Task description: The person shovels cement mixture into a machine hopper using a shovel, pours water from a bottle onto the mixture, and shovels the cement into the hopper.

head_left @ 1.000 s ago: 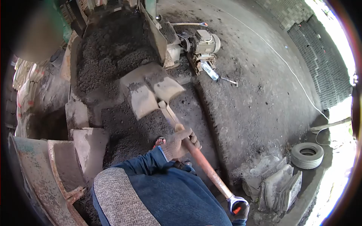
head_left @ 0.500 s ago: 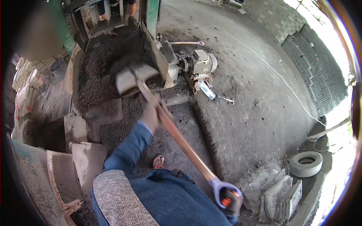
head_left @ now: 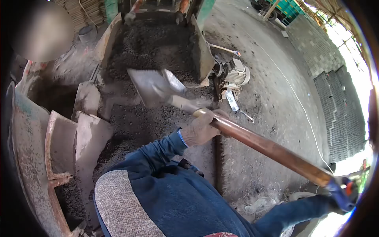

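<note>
A shovel (head_left: 268, 143) with a brown shaft lies slantwise across the view, raised off the ground. Its grey metal blade (head_left: 149, 87), blurred by motion, hangs at the near edge of a dark heap (head_left: 158, 47) of loose, soil-like material; no load is visible on it. My left hand (head_left: 200, 128), in a light glove, is wrapped round the shaft close to the blade. At the far right my right hand (head_left: 352, 192) is closed on the purple-blue grip (head_left: 338, 193); its fingers are partly lost in shadow at the view's edge.
Metal side plates (head_left: 203, 51) flank the heap; a co-worker's limbs (head_left: 181, 12) show behind it. A motor (head_left: 237, 72), a plastic bottle (head_left: 231, 100) and another long-handled tool (head_left: 223, 48) lie right. Curved metal panels (head_left: 63, 144) stand left, beside a dark pit (head_left: 53, 94). Stacked blocks (head_left: 343, 114) line the right.
The shovel's blade has come back from over the heap toward me and tilted. Both hands have moved right with the shaft, my right hand rising to the view's edge. The view has shifted too.
</note>
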Demonstrator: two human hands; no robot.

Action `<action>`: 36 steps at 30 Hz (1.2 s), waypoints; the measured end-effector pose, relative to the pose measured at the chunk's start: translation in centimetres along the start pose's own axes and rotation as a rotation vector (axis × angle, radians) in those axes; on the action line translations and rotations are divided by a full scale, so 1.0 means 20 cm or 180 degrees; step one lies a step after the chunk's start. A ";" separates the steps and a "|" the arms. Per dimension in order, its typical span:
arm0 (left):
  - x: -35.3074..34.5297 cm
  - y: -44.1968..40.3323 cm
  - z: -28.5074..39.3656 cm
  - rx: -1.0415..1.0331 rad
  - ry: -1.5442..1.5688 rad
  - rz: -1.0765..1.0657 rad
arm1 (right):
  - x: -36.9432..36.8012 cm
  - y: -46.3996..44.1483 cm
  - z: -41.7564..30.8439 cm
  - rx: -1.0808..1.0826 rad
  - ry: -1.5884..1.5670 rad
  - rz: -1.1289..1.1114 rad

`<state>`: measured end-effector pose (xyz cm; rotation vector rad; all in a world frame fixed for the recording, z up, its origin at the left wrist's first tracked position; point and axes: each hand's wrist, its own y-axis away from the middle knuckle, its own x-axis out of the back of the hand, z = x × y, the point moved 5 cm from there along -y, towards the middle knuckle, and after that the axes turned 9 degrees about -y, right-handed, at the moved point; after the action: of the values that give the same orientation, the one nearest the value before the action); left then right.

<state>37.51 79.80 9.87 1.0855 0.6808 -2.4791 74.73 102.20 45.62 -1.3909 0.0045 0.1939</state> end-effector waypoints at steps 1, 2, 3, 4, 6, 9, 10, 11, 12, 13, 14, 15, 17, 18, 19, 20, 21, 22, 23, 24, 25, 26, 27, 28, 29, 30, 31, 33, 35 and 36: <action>0.01 0.01 0.02 -0.0039 0.0067 -0.0055 | -0.18 -0.15 -0.07 0.0539 0.0061 -0.0130; 0.03 0.02 0.04 -0.0072 0.0132 -0.0122 | -0.36 -0.26 -0.16 0.0999 0.0065 -0.0241; 0.04 0.02 0.06 -0.0105 0.0192 -0.0200 | -0.54 -0.35 -0.24 0.1394 0.0044 -0.0343; 0.04 0.02 0.18 -0.0282 -0.0149 0.0303 | -0.71 -0.42 -0.33 0.1735 0.0016 -0.0436; 0.18 0.01 0.40 -0.1038 -0.0129 0.0376 | -0.95 -0.45 -0.47 0.2100 -0.0103 -0.0562; 0.47 -0.06 0.70 -0.1571 0.0413 0.0465 | -1.16 -0.29 -0.62 0.1902 -0.0364 -0.0682; 0.58 -0.11 0.77 -0.1382 0.0889 0.0498 | -1.19 -0.15 -0.66 0.1474 -0.0549 -0.0697; 0.75 -0.14 0.81 -0.1250 0.0879 0.0787 | -1.24 0.02 -0.70 0.1043 -0.0733 -0.0702; 0.94 -0.17 0.83 -0.1121 0.0858 0.1076 | -1.29 0.19 -0.72 0.0611 -0.0919 -0.0694; 1.04 -0.19 0.85 -0.0999 0.0826 0.1360 | -1.26 0.32 -0.67 0.0224 -0.0631 -0.0753; 1.02 -0.19 0.85 -0.0873 0.0977 0.1684 | -1.24 0.45 -0.63 -0.0161 -0.0316 -0.0843; 1.05 -0.21 0.84 -0.0788 0.1030 0.1858 | -1.21 0.58 -0.58 -0.0530 0.0006 -0.0962; 1.13 -0.26 0.77 -0.0595 0.1164 0.2233 | -1.08 0.99 -0.36 -0.1350 0.0122 -0.0827; 1.07 -0.28 0.78 -0.0655 0.1062 0.2414 | -1.03 1.19 -0.28 -0.1979 0.0464 -0.0833; 1.11 -0.31 0.76 -0.0744 0.0965 0.2356 | -1.00 1.38 -0.22 -0.2087 0.0192 -0.0606; 1.20 -0.36 0.73 -0.0804 0.0852 0.2306 | -0.98 1.48 -0.23 -0.2472 0.0459 -0.0786; 1.25 -0.39 0.70 -0.0877 0.0741 0.2247 | -0.91 1.67 -0.17 -0.2835 0.0557 -0.0898; 1.20 -0.40 0.65 -0.0853 0.0589 0.2531 | -0.80 1.88 -0.08 -0.3180 0.0641 -0.1016; 1.08 -0.38 0.60 -0.0806 0.0590 0.2409 | -0.71 2.04 0.01 -0.3494 0.0692 -0.1108; 0.92 -0.31 0.54 -0.0792 0.0579 0.2279 | -0.62 2.16 0.08 -0.4227 0.0393 -0.0865; 0.79 -0.20 0.43 -0.0758 0.0568 0.2202 | -0.49 2.30 0.09 -0.4989 0.0086 -0.0656; 0.69 -0.09 0.31 -0.0706 0.0626 0.2140 | -0.34 2.47 0.13 -0.5229 0.0086 -0.0684; 0.62 0.03 0.18 -0.0673 0.0695 0.2099 | -0.20 2.62 0.16 -0.5469 0.0080 -0.0749; 0.58 0.18 0.03 -0.0606 0.0816 0.2271 | -0.10 2.72 0.14 -0.5675 0.0096 -0.0851; 0.55 0.31 -0.12 -0.0567 0.0951 0.2453 | 0.00 2.81 0.13 -0.5872 0.0101 -0.0986; 0.54 0.46 -0.25 -0.0572 0.1036 0.2817 | 0.11 2.94 0.14 -0.5944 0.0144 -0.1311; 0.53 0.63 -0.37 -0.0589 0.1138 0.3200 | 0.18 3.06 0.16 -0.6003 0.0178 -0.1667; 0.52 0.98 -0.60 -0.0697 0.1456 0.4136 | 0.24 3.15 0.14 -0.6404 -0.0018 -0.2121; 0.53 1.36 -0.81 -0.0879 0.1853 0.5124 | 0.16 3.12 0.03 -0.6614 -0.0530 -0.2697; 0.54 1.55 -0.92 -0.1054 0.1846 0.5345 | 0.06 3.00 -0.03 -0.6602 -0.0914 -0.3050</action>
<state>56.51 63.13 -18.15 1.3326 0.0854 -0.6200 67.63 111.61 -13.19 -3.1343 -1.4351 -0.6390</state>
